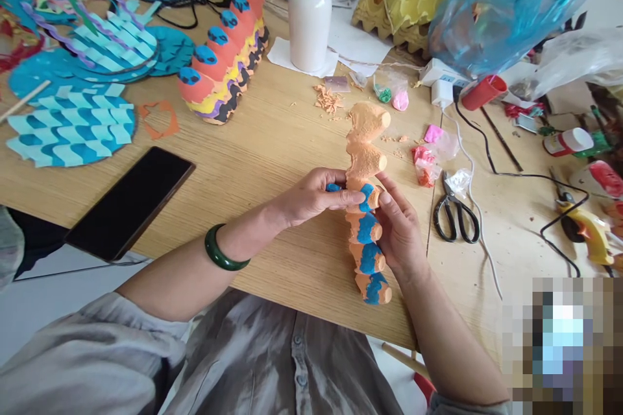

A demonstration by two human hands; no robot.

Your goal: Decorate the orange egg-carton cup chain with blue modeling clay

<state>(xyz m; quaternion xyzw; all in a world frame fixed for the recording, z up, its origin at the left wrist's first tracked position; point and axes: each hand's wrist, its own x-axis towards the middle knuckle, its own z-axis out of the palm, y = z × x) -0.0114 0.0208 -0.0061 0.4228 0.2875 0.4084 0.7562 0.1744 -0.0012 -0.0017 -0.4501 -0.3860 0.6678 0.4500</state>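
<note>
An orange egg-carton strip [366, 162] with blue clay patches on its lower bumps is held over the wooden table [272, 149]. My left hand [316, 196], with a green bangle on the wrist, pinches a bit of blue clay [333, 187] against the strip's middle bump. My right hand [400, 227] grips the strip from the right side, fingers curled round it. The upper bumps are bare orange.
A black phone [131, 202] lies at the left near the table edge. A finished striped carton piece [224, 55], blue paper cut-outs [73, 126], a white bottle [310, 10], scissors [455, 215], clay bags [428, 159], a glue gun [586, 227] and cables surround the work.
</note>
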